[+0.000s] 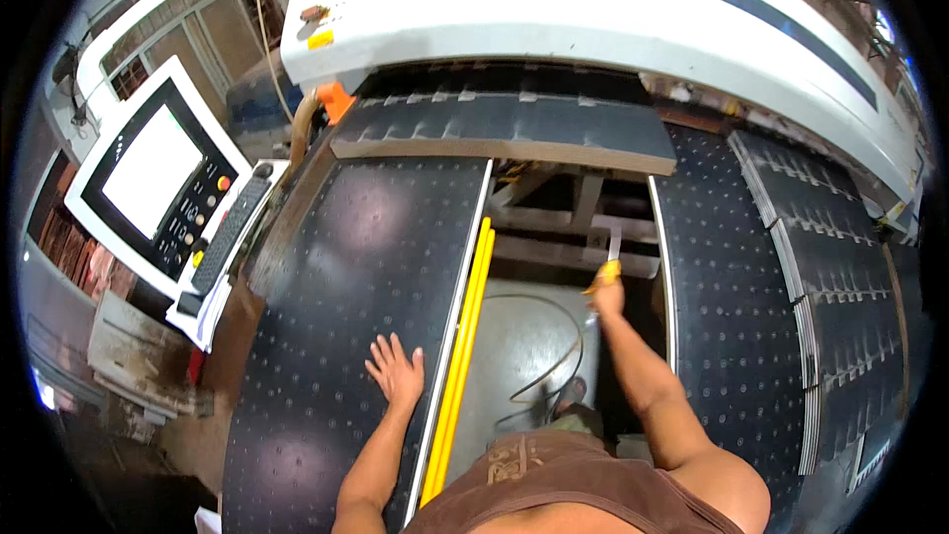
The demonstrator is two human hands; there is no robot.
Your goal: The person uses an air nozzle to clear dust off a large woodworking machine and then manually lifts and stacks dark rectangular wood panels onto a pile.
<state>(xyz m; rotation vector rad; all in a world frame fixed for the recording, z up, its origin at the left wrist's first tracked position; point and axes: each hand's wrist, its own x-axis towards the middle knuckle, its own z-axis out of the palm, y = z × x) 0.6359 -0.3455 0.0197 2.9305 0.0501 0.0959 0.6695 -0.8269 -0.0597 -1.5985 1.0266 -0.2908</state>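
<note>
My left hand (395, 374) lies with its fingers spread on the left black table section (336, 307), a panel dotted with small round studs. Near it, two yellow rails (461, 356) run along the table's inner edge. Over the gap between the table sections, my right hand (607, 295) is closed round a yellow-handled tool (613, 265). A pale, flat strip of this tool sticks up beyond my fingers; its exact kind is unclear. Beyond both hands, a dark board (494, 129) with a brown edge lies across the gap under the white machine beam (474, 10).
A control panel with a bright screen (153, 173) and a keyboard (232, 232) stands at the left. To the right are a studded black table section (727, 267) and ribbed dark panels (850, 267). A dark hose (568, 371) loops over the grey floor in the gap.
</note>
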